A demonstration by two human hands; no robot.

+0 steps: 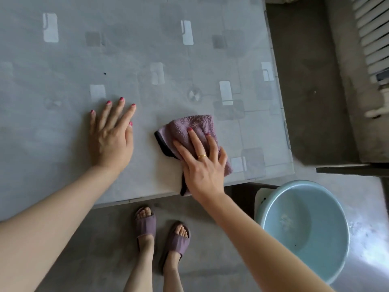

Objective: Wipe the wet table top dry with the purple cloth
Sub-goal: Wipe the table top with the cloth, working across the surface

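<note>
The folded purple cloth (190, 125) with a dark edge lies on the grey patterned table top (147, 49), close to the front edge and the right corner. My right hand (202, 165) presses flat on the cloth with straight, spread fingers; part of the cloth is hidden under the palm, and a dark corner hangs over the front edge. My left hand (111, 135) rests flat on the bare table top to the left of the cloth, fingers spread.
A pale blue basin (305, 228) stands on the floor right of my legs, below the table's front right corner. A white radiator (372, 34) runs along the far right. My feet in purple slippers (162, 230) stand just before the table's front edge.
</note>
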